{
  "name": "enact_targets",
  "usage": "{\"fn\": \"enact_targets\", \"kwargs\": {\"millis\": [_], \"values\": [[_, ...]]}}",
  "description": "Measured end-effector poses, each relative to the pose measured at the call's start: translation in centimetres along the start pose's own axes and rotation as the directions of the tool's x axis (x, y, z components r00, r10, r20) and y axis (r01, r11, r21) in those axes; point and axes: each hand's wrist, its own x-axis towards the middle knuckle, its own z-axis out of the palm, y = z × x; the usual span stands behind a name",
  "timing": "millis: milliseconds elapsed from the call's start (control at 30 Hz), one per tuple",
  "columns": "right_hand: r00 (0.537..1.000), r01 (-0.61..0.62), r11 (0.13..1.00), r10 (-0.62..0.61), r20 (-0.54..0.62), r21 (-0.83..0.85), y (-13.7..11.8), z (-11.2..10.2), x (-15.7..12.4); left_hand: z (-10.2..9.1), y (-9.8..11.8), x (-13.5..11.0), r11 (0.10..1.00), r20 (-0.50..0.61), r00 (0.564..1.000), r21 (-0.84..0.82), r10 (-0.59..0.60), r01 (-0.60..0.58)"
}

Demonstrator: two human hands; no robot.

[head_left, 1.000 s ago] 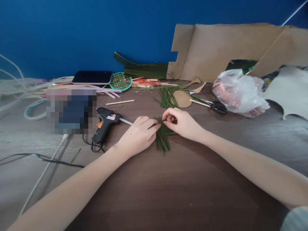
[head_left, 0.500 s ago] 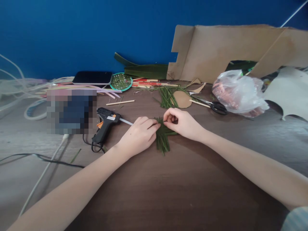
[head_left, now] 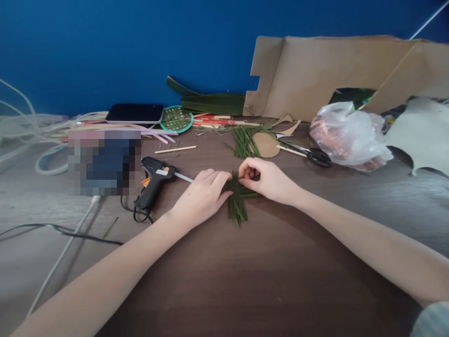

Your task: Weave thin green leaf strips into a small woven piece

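Note:
Narrow green leaf strips, crossed over each other in a small woven piece (head_left: pixel 237 206), lie on the brown table between my hands. My left hand (head_left: pixel 205 194) holds the piece down at its left edge, thumb below and fingers above with a gap between them. At the upper right, my right hand (head_left: pixel 266 180) is closed in a pinch on the end of a strip, its other fingers curled in. The strips under my fingertips are partly hidden. Just beyond lie a pile of loose leaf strips (head_left: pixel 242 142) and a round cardboard disc (head_left: pixel 266 145).
A black glue gun (head_left: pixel 154 182) with a glue stick lies left of my left hand. Black-handled scissors (head_left: pixel 317 157), a plastic bag (head_left: pixel 351 135) and a cardboard sheet (head_left: pixel 315 65) are at the right. A phone (head_left: pixel 135 113) and a green-rimmed round mesh (head_left: pixel 177 119) sit behind.
My left thumb has moved apart from the forefinger, which shifted up slightly along the woven piece. My right hand has stayed nearly still.

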Motion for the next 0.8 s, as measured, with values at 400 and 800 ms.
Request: {"fn": "enact_targets", "kwargs": {"millis": [400, 800], "values": [[1.000, 0.008, 1.000, -0.008, 0.009, 0.016, 0.21, -0.03, -0.03, 0.14, -0.09, -0.10, 0.999, 0.010, 1.000, -0.045, -0.022, 0.023], [1.000, -0.016, 0.999, 0.016, 0.002, 0.036, 0.12, -0.09, 0.06, 0.44, -0.23, -0.02, 0.990, -0.041, 0.993, -0.086, 0.112, -0.116]]}}
